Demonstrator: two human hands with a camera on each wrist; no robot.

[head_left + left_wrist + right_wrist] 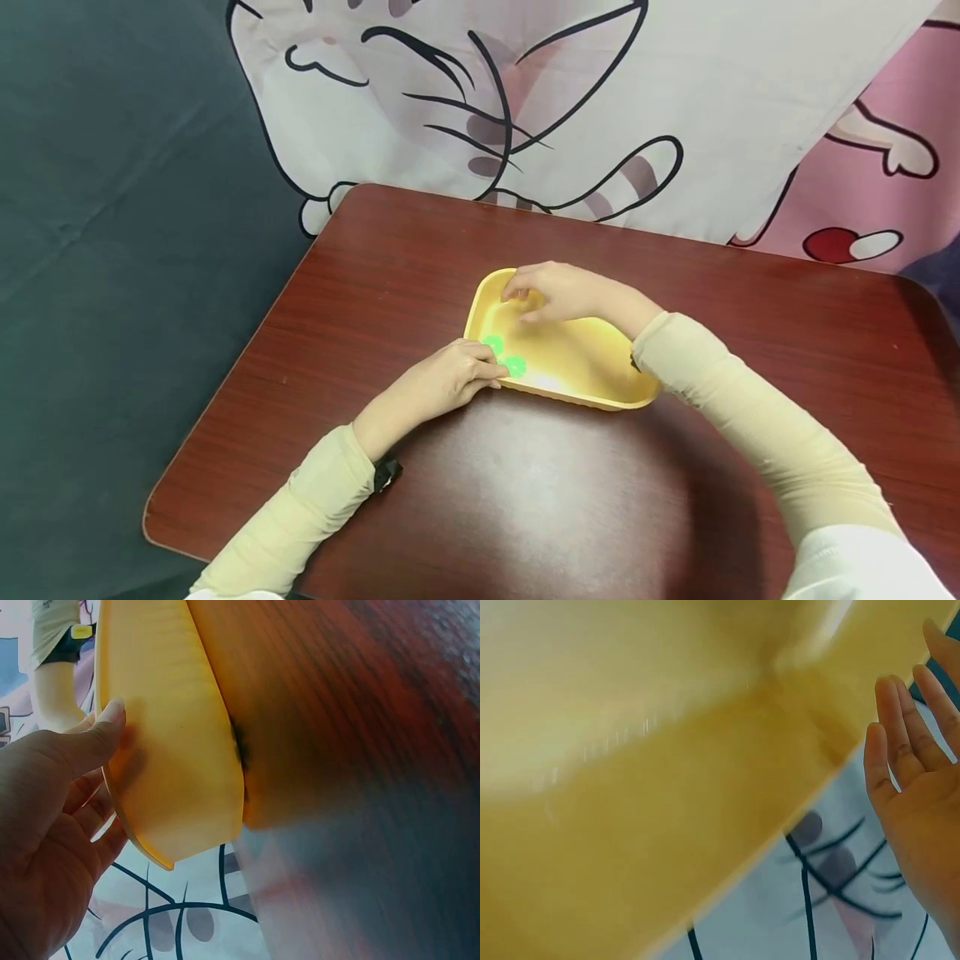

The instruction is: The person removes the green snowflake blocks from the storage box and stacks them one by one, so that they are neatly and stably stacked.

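Note:
A yellow plastic tray (577,354) stands on the table. At its near left corner my left hand (459,371) pinches the rim; the left wrist view has the thumb (105,739) on the outer wall (176,742) and the fingers reaching behind the rim. Two small bright green pieces (515,366) lie inside the tray beside those fingers. Over the tray's far left part hovers my right hand (562,292), fingers loosely bent and holding nothing. In the right wrist view this hand (922,780) shows spread, relaxed fingers beside the tray's inner wall (667,817).
The tray stands on a dark reddish-brown wooden table (360,275) with rounded corners. Behind the table's far edge hangs a white cloth (720,100) with a cartoon cat print. A dark green cloth (112,208) covers the left side.

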